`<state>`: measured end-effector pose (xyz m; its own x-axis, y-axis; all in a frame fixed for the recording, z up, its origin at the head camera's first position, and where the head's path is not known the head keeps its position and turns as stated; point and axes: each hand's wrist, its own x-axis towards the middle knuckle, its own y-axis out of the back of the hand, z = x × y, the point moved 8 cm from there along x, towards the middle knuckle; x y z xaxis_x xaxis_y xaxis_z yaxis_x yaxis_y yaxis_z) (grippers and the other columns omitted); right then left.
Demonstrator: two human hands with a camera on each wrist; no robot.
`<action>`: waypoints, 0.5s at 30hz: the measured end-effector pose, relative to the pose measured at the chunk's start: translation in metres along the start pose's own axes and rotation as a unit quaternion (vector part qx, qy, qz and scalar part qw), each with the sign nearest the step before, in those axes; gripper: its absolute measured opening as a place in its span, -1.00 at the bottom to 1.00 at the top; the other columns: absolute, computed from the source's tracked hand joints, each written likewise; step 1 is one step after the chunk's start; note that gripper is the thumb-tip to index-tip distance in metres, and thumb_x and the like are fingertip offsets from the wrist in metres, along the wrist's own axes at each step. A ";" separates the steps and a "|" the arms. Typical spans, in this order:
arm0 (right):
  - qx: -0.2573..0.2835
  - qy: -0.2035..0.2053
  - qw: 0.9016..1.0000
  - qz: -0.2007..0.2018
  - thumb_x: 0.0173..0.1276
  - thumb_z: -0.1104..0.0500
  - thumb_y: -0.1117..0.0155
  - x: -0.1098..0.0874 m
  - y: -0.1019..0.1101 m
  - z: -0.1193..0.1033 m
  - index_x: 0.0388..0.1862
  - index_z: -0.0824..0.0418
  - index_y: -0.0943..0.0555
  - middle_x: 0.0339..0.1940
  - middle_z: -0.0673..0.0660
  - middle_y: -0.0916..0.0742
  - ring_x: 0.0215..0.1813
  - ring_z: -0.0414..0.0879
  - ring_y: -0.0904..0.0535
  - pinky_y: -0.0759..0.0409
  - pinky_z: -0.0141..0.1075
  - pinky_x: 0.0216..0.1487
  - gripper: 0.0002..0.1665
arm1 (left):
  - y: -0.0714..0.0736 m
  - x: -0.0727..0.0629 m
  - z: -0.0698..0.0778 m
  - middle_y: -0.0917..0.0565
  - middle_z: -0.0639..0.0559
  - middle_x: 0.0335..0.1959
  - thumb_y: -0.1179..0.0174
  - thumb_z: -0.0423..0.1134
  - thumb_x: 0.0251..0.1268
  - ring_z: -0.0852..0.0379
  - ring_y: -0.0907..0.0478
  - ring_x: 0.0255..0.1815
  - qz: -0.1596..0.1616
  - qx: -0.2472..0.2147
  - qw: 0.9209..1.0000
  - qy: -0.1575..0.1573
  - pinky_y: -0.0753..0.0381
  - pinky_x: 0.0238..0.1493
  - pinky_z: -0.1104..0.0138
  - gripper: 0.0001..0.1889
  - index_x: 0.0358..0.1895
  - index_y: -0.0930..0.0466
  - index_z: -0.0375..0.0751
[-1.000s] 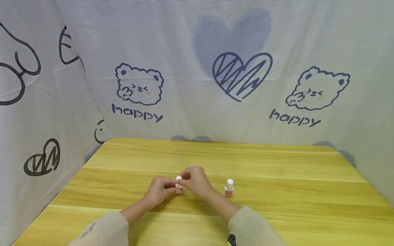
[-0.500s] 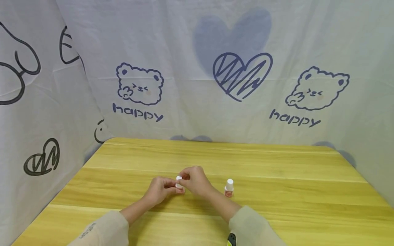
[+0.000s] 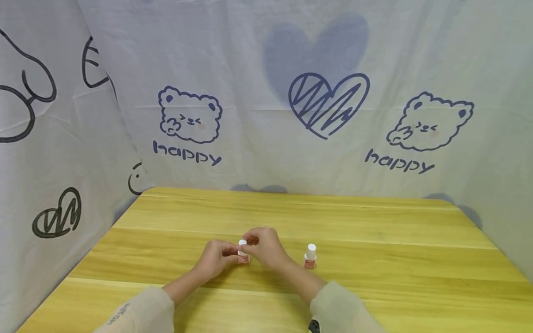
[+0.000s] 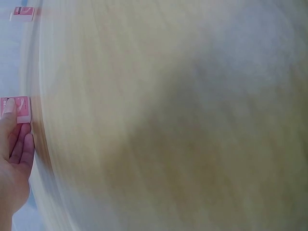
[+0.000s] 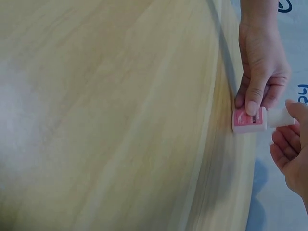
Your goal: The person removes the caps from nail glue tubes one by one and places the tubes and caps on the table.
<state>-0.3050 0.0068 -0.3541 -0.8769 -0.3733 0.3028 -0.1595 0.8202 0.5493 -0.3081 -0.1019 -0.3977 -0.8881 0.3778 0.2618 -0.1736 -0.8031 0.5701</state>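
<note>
Bear-printed cloth backs a table, where a bottle stands upright between the left and right edges, nearer the left. The left hand pinches its body; the right hand clamps its cap between thumb and fingers. Cap work seems under way, loosening or tightening unclear; turning it would call for a steady left grip. Another bottle stands nearer the right edge.

Smooth plastic-looking bottle, wood-grained tabletop with soft sheen, matt creased cloth backdrop.
</note>
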 end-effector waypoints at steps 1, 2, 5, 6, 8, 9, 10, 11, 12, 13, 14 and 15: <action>0.004 -0.002 1.000 0.005 0.17 0.33 -0.32 0.000 0.000 0.001 -0.35 0.39 -0.67 -0.43 0.20 -0.74 -0.38 -0.15 -0.60 -0.55 -0.50 -0.37 -0.90 | 0.000 0.000 0.000 -0.74 -0.13 -0.38 -0.33 -0.25 0.02 0.21 -0.68 -0.37 0.002 0.006 1.000 0.001 -0.61 -0.35 0.54 -0.78 -0.28 -0.72 -0.32; 0.006 -0.004 1.000 0.010 0.17 0.33 -0.33 -0.001 0.000 0.001 -0.37 0.38 -0.67 -0.44 0.19 -0.73 -0.39 -0.17 -0.59 -0.54 -0.51 -0.38 -0.91 | 0.000 0.000 0.000 -0.75 -0.12 -0.38 -0.33 -0.25 0.02 0.19 -0.68 -0.36 0.002 0.009 1.000 0.003 -0.61 -0.34 0.54 -0.79 -0.28 -0.72 -0.31; 0.010 -0.012 1.000 0.019 0.16 0.32 -0.34 -0.002 0.001 0.002 -0.40 0.36 -0.66 -0.47 0.18 -0.72 -0.42 -0.22 -0.55 -0.52 -0.52 -0.40 -0.92 | 0.000 0.001 -0.001 -0.74 -0.14 -0.38 -0.33 -0.29 0.02 0.09 -0.69 -0.33 0.003 0.018 1.000 0.009 -0.63 -0.32 0.52 -0.80 -0.29 -0.72 -0.34; 0.010 -0.013 1.000 0.020 0.16 0.32 -0.34 -0.002 0.001 0.002 -0.41 0.36 -0.66 -0.47 0.17 -0.72 -0.43 -0.23 -0.55 -0.52 -0.52 -0.40 -0.92 | 0.000 0.001 -0.001 -0.74 -0.15 -0.37 -0.33 -0.30 0.02 0.05 -0.70 -0.30 0.002 0.019 1.000 0.009 -0.64 -0.30 0.50 -0.80 -0.29 -0.71 -0.36; 0.008 -0.014 1.000 0.021 0.15 0.32 -0.35 -0.001 0.001 0.002 -0.41 0.37 -0.66 -0.48 0.17 -0.72 -0.43 -0.22 -0.55 -0.52 -0.53 -0.42 -0.91 | 0.000 0.001 0.000 -0.74 -0.16 -0.37 -0.33 -0.31 0.03 0.06 -0.70 -0.31 -0.001 0.013 1.000 0.009 -0.64 -0.31 0.50 -0.80 -0.28 -0.71 -0.36; 0.007 -0.013 1.000 0.021 0.14 0.32 -0.35 -0.001 0.002 0.002 -0.41 0.37 -0.66 -0.49 0.18 -0.72 -0.44 -0.22 -0.56 -0.52 -0.53 -0.42 -0.91 | 0.000 0.001 0.000 -0.74 -0.16 -0.36 -0.33 -0.31 0.03 0.07 -0.70 -0.32 -0.004 0.010 1.000 0.009 -0.64 -0.31 0.51 -0.80 -0.27 -0.71 -0.35; 0.005 -0.011 1.000 0.021 0.14 0.32 -0.36 -0.001 0.002 0.002 -0.42 0.37 -0.66 -0.49 0.18 -0.72 -0.44 -0.20 -0.57 -0.52 -0.53 -0.43 -0.91 | 0.000 0.001 0.001 -0.74 -0.16 -0.36 -0.32 -0.31 0.04 0.09 -0.70 -0.33 -0.007 0.005 1.000 0.007 -0.64 -0.32 0.51 -0.80 -0.26 -0.71 -0.35; 0.005 -0.008 1.000 0.021 0.14 0.32 -0.36 -0.001 0.002 0.001 -0.42 0.38 -0.66 -0.50 0.18 -0.72 -0.45 -0.20 -0.57 -0.52 -0.53 -0.43 -0.91 | 0.000 0.001 0.002 -0.74 -0.16 -0.36 -0.32 -0.31 0.04 0.11 -0.70 -0.33 -0.009 0.004 1.000 0.006 -0.63 -0.32 0.52 -0.79 -0.25 -0.71 -0.35; 0.003 -0.007 1.000 0.020 0.14 0.32 -0.35 -0.001 0.002 0.001 -0.42 0.38 -0.67 -0.50 0.18 -0.72 -0.45 -0.19 -0.58 -0.53 -0.53 -0.44 -0.91 | 0.000 0.001 0.002 -0.74 -0.15 -0.36 -0.32 -0.31 0.04 0.13 -0.70 -0.34 -0.010 0.002 1.000 0.005 -0.63 -0.33 0.53 -0.79 -0.25 -0.71 -0.34; 0.003 -0.006 1.000 0.020 0.14 0.32 -0.35 -0.001 0.002 0.001 -0.42 0.38 -0.67 -0.50 0.18 -0.72 -0.45 -0.19 -0.58 -0.53 -0.53 -0.44 -0.91 | 0.001 0.000 0.003 -0.74 -0.15 -0.36 -0.32 -0.30 0.04 0.16 -0.70 -0.36 -0.012 0.001 1.000 0.000 -0.62 -0.34 0.54 -0.78 -0.24 -0.71 -0.34; 0.003 -0.006 1.000 0.019 0.14 0.32 -0.35 0.000 0.002 0.000 -0.43 0.38 -0.67 -0.50 0.19 -0.72 -0.46 -0.20 -0.58 -0.53 -0.53 -0.44 -0.91 | 0.001 0.000 0.004 -0.74 -0.15 -0.36 -0.31 -0.30 0.05 0.16 -0.70 -0.36 -0.013 -0.001 1.000 -0.001 -0.63 -0.33 0.53 -0.78 -0.24 -0.70 -0.34; 0.002 -0.004 1.000 0.019 0.15 0.32 -0.35 0.000 0.003 0.000 -0.43 0.38 -0.67 -0.51 0.19 -0.72 -0.46 -0.20 -0.58 -0.53 -0.53 -0.45 -0.91 | 0.001 0.000 0.004 -0.74 -0.15 -0.37 -0.31 -0.30 0.05 0.15 -0.70 -0.36 -0.014 -0.004 1.000 0.000 -0.63 -0.33 0.52 -0.78 -0.23 -0.70 -0.35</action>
<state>-0.3052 0.0091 -0.3529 -0.8864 -0.3377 0.3166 -0.1277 0.8358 0.5340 -0.3068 -0.1005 -0.3944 -0.8825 0.4011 0.2456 -0.2026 -0.7955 0.5711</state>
